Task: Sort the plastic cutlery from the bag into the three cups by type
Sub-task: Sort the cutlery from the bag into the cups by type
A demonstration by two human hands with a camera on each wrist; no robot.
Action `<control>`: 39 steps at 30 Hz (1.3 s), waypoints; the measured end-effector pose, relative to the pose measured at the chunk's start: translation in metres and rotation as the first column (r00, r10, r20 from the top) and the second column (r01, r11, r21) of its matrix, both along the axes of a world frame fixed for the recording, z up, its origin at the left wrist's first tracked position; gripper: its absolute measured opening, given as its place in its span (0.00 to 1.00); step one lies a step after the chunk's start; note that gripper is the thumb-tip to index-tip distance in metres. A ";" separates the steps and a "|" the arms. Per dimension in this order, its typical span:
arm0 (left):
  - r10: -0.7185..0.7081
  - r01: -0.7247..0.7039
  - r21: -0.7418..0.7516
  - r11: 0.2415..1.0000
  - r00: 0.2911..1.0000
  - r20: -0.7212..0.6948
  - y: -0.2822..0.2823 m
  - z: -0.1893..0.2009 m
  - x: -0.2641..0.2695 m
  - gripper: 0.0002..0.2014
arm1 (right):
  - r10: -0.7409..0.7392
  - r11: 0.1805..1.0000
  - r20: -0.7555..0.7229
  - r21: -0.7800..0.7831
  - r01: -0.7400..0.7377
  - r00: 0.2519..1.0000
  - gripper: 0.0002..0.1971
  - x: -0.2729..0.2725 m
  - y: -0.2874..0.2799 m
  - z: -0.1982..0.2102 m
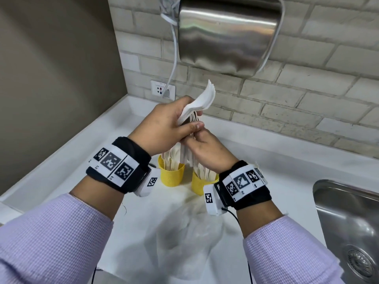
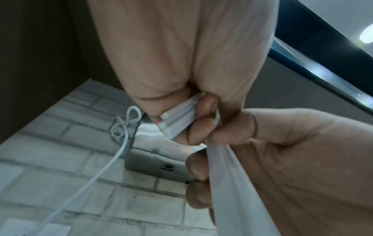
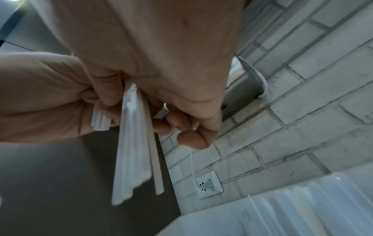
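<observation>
White plastic forks (image 1: 202, 100) stick up from the left hand (image 1: 164, 124), fingers curled tight around them. Right hand (image 1: 207, 149) grips a second cutlery bundle (image 1: 185, 154) above two yellow cups (image 1: 171, 174).

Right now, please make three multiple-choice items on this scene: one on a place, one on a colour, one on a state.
1. Where does the clear plastic bag lie?
A. in the sink
B. on the white counter, nearer the person than the cups
C. on the wall socket

2. What colour are the visible cups?
A. yellow
B. blue
C. red

3. What is the left hand doing?
A. resting flat on the counter
B. hanging idle
C. gripping a stack of white cutlery

Answers:
1 B, the bag lies on the counter, below the cups in the head view.
2 A, both cups in view are yellow.
3 C, its fingers curl round the stack, raised above the cups.
</observation>
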State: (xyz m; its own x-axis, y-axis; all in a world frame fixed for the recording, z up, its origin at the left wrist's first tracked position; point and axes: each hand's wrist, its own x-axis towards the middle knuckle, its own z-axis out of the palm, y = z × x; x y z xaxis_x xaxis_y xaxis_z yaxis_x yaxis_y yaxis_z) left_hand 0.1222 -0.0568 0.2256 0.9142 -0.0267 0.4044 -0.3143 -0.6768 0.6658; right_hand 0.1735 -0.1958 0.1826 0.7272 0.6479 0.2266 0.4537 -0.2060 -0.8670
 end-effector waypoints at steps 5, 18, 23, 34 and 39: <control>-0.001 0.001 0.068 0.998 1.000 -0.010 0.006 -0.002 0.000 0.12 | -0.020 0.994 0.052 -0.110 0.025 0.998 0.10 0.013 0.007 -0.010; 0.319 -0.314 -0.493 0.811 0.945 -0.077 0.032 -0.045 -0.023 0.20 | -0.295 0.928 0.012 -0.234 0.290 0.955 0.13 0.025 0.037 -0.045; 0.290 -0.380 -0.593 0.710 0.925 -0.246 0.025 -0.077 -0.046 0.10 | -0.378 0.877 -0.058 -0.343 0.337 0.924 0.12 0.027 0.053 -0.066; 0.179 -0.429 -0.678 0.597 0.895 -0.409 0.023 -0.088 -0.065 0.06 | -0.412 0.805 -0.018 -0.475 0.355 0.911 0.13 0.020 0.068 -0.077; 0.138 -0.415 -0.736 0.535 0.902 -0.409 0.021 -0.087 -0.065 0.10 | -0.343 0.781 0.152 -0.502 0.371 0.927 0.20 0.015 0.064 -0.066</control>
